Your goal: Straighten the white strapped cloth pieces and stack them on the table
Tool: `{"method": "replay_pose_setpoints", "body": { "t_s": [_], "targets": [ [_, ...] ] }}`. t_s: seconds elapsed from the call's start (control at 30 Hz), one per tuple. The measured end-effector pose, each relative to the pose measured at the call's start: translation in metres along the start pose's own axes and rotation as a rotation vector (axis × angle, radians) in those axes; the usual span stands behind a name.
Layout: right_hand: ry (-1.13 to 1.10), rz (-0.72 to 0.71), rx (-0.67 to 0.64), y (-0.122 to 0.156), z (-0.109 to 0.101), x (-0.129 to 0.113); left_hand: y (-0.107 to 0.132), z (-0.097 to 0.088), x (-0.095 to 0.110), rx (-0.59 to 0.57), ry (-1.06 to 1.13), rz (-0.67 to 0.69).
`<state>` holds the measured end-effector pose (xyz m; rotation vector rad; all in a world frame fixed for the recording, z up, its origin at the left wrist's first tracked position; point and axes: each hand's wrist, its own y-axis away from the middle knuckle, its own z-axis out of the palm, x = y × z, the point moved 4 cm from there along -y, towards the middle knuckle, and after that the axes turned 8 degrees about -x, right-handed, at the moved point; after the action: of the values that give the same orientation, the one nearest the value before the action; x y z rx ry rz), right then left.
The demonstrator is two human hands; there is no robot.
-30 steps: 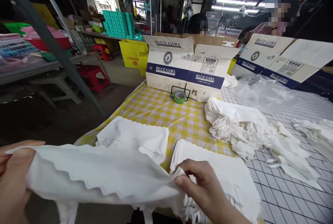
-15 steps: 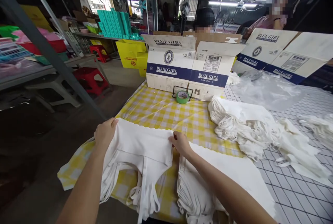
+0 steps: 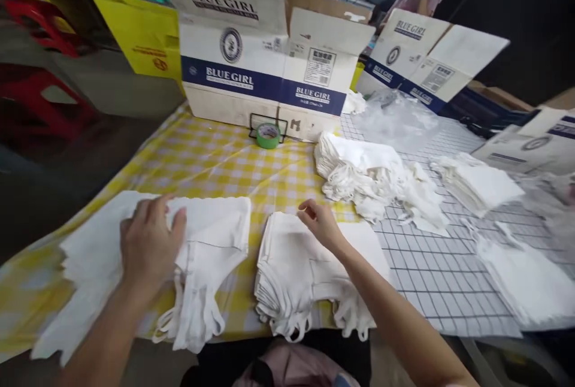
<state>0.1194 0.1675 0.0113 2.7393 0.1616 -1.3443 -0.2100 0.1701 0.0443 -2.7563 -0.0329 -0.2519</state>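
Observation:
On the left side of the checked cloth lies a stack of white strappy garments [image 3: 211,219], its straps trailing toward me. My left hand [image 3: 150,237] is over this stack, fingers apart, holding nothing I can see. A second stack of white strappy garments [image 3: 287,249] lies to the right, layered edges fanned at its left side. Just above that stack's far edge is my right hand [image 3: 318,219], thumb and fingers curled together with no cloth visible in them. My right forearm covers part of this stack.
A roll of green tape [image 3: 268,136] sits by a black wire stand before a Blue Girl carton [image 3: 233,69]. More white garments [image 3: 359,159] lie behind, with another pile [image 3: 478,183] and clear plastic [image 3: 395,120] at right. Someone in pink [image 3: 415,0] is beyond the cartons.
Both hands have let go of the white garment, which now lies flat on the left. My right hand has moved over the right stack. The view has turned right and down.

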Motion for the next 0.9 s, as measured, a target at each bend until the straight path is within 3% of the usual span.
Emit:
{"method": "replay_pose_setpoints", "body": {
  "t_s": [0.1, 0.17, 0.23, 0.33, 0.43, 0.57, 0.77, 0.9],
  "targets": [
    [-0.013, 0.124, 0.089, 0.054, -0.054, 0.031, 0.051, 0.006, 0.082, -0.092, 0.225, 0.225],
    [-0.012, 0.21, 0.149, 0.09, -0.078, 0.05, 0.085, 0.013, 0.132, -0.166, 0.32, 0.384],
    [0.001, 0.281, 0.189, 0.122, -0.089, 0.065, 0.112, 0.02, 0.174, -0.238, 0.337, 0.524],
    [0.013, 0.339, 0.161, 0.154, -0.084, 0.077, 0.136, 0.031, 0.215, -0.368, 0.21, 0.637],
    [0.028, 0.356, 0.124, 0.167, -0.066, 0.079, 0.143, 0.039, 0.231, -0.477, 0.021, 0.617],
    [0.075, 0.398, 0.14, 0.167, -0.052, 0.077, 0.142, 0.038, 0.236, -0.495, -0.098, 0.601],
    [0.103, 0.416, 0.111, 0.163, -0.054, 0.075, 0.143, 0.034, 0.233, -0.47, -0.104, 0.546],
    [0.117, 0.358, 0.155, 0.163, -0.06, 0.074, 0.137, 0.034, 0.228, -0.567, -0.011, 0.449]
  ]
}}
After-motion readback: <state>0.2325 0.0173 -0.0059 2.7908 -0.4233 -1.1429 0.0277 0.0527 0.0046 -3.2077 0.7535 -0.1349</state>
